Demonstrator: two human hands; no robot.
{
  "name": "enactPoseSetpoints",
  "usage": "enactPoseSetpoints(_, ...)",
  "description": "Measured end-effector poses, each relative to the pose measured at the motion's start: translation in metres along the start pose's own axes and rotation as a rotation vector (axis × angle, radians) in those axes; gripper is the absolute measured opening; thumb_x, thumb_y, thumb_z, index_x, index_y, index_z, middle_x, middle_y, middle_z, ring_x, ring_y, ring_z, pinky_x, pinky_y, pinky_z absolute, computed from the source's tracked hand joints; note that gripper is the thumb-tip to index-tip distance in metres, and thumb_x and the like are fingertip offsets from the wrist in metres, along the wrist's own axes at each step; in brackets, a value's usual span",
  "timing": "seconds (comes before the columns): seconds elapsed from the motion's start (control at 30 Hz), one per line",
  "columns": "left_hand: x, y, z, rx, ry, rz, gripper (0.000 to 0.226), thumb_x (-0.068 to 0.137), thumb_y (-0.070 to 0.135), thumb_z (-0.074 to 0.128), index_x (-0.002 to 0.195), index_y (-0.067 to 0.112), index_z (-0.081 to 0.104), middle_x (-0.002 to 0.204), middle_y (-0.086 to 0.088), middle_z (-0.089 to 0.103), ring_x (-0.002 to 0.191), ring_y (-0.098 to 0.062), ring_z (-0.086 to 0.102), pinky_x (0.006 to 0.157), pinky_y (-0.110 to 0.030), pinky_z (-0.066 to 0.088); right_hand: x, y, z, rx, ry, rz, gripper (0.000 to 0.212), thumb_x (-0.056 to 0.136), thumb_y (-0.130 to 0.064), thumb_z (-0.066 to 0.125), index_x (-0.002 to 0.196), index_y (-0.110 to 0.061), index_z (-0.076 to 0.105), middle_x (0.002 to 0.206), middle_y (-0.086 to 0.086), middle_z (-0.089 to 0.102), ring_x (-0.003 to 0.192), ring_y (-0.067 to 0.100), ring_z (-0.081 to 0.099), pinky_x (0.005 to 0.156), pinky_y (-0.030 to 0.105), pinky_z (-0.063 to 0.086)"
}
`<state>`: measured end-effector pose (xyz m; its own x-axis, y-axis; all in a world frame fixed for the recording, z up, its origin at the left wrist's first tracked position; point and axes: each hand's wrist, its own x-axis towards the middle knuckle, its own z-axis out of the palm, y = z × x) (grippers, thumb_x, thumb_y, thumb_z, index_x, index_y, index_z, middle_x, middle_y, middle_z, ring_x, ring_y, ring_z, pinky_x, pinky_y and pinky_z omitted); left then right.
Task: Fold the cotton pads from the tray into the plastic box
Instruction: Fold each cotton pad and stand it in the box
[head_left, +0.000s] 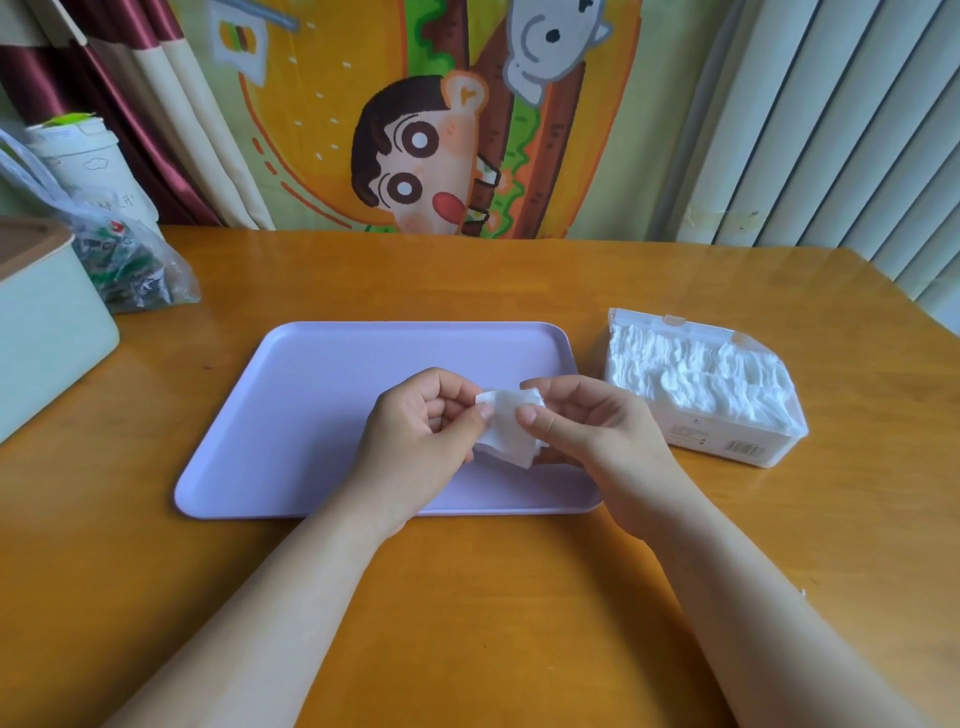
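Both hands, left hand (423, 415) and right hand (582, 421), pinch one cotton pad (506, 428) above the lilac tray (322, 395) at frame centre; plastic box (727, 441) lies just right of its edge.

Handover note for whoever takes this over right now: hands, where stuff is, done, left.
Hands: left hand and right hand each pinch one side of a single cotton pad, held over the tray.
Things: no other pad shows on the tray. The plastic box sits open on the table, right of the tray.
Done: the box is packed with white pads.
Left: finish folding the held pad, then put it in the box.
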<state>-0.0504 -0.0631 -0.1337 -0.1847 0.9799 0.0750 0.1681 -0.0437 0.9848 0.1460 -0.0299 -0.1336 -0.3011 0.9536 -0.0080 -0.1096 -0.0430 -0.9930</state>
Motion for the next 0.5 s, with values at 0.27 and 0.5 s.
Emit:
enactPoseSetpoints(0.27, -0.0004, -0.0042, -0.0016, 0.287, 0.049, 0.187, 0.02, 0.09, 0.016, 0.078, 0.103, 0.029, 0.07, 0.095, 0.016, 0.068, 0.076, -0.004, 0.064, 0.067, -0.011, 0.045, -0.0007, 0.0022, 0.0011, -0.047, 0.002, -0.043, 0.017, 0.097, -0.011, 0.074, 0.11, 0.0, 0.075, 0.103, 0.023, 0.079, 0.089, 0.026, 0.075, 0.081, 0.043, 0.064)
enactPoseSetpoints(0.5, 0.0014, -0.0093, -0.003, 0.4, 0.031, 0.364, 0.018, 0.092, 0.009, 0.075, 0.1, 0.026, 0.076, 0.096, 0.017, 0.069, 0.085, -0.01, 0.065, 0.064, -0.007, 0.04, -0.0035, -0.0026, 0.0021, -0.081, -0.137, -0.065, 0.043, 0.081, 0.0, 0.086, 0.122, -0.006, 0.073, 0.11, 0.017, 0.079, 0.097, 0.028, 0.074, 0.082, 0.038, 0.061)
